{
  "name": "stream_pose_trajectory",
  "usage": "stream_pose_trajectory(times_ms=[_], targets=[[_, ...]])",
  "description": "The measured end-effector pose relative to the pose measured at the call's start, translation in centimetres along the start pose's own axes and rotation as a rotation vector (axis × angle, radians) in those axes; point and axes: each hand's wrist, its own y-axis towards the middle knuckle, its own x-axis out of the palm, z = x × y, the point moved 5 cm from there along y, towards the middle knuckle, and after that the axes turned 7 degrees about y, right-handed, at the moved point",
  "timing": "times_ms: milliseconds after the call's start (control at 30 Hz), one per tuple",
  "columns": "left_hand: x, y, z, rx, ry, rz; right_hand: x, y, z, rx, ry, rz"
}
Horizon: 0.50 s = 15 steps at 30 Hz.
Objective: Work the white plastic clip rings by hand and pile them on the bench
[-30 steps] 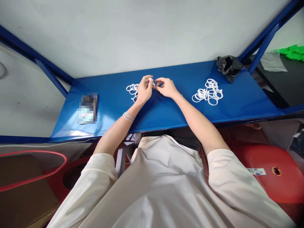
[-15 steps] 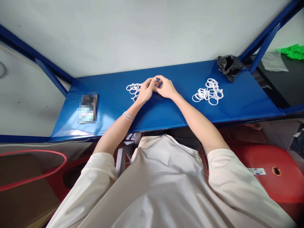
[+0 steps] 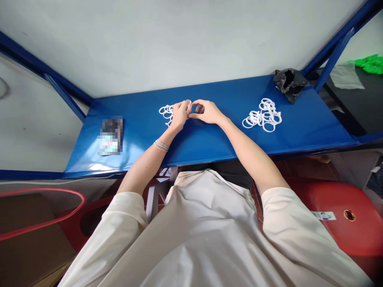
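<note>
The left hand (image 3: 180, 115) has its grip closed on a white ring (image 3: 189, 106) beside a ring pile (image 3: 165, 111), while the right hand's (image 3: 208, 112) grip can't be told.

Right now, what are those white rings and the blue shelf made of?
The white rings look like smooth plastic, perhaps nylon, with a soft sheen and thin, even bands, though rubber can't be ruled out. The blue shelf looks like painted metal: its glossy surface reflects light, and its edges are thin and crisp.

Bright, even light leaves only soft shadows, with white glare on the blue metal shelf (image 3: 89, 167) toward seven o'clock, a pixelated patch (image 3: 110, 136) near nine, and wide-angle bending at the frame's edges.
</note>
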Motion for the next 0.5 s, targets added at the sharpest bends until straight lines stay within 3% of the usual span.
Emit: stream_pose_trajectory(times_ms=[233,500], targets=[[0.1,-0.1,-0.2,-0.020,-0.058,-0.080,0.1,-0.1,-0.4,0.000,-0.008,-0.036],[0.6,0.0,0.9,0.048,0.000,-0.060,0.0,-0.1,-0.4,0.016,-0.034,-0.047]])
